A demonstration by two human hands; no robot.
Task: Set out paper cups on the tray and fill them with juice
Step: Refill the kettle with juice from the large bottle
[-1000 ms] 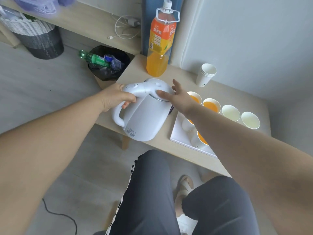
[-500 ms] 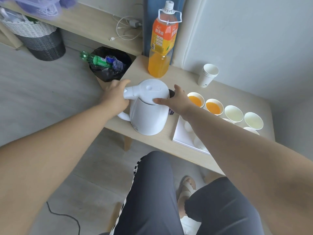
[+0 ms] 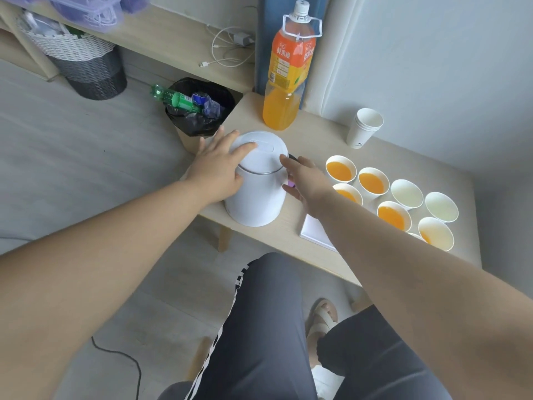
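A white kettle (image 3: 256, 197) stands upright near the left end of the low table (image 3: 317, 140). My left hand (image 3: 219, 168) rests on its lid and left side with the fingers spread. My right hand (image 3: 305, 180) touches its right side with straight fingers. Right of the kettle, a white tray (image 3: 314, 232) carries several paper cups. Some hold orange juice (image 3: 340, 170), others are empty (image 3: 406, 193). My right forearm hides part of the tray.
A large juice bottle (image 3: 288, 76) stands at the table's back edge. A stack of paper cups (image 3: 364, 128) is to its right by the wall. A black-lined bin (image 3: 199, 111) sits on the floor left of the table, with a woven basket (image 3: 83, 62) farther left.
The kettle went from tilted in the air to standing upright on the table. My left hand left the handle and now lies on the lid.
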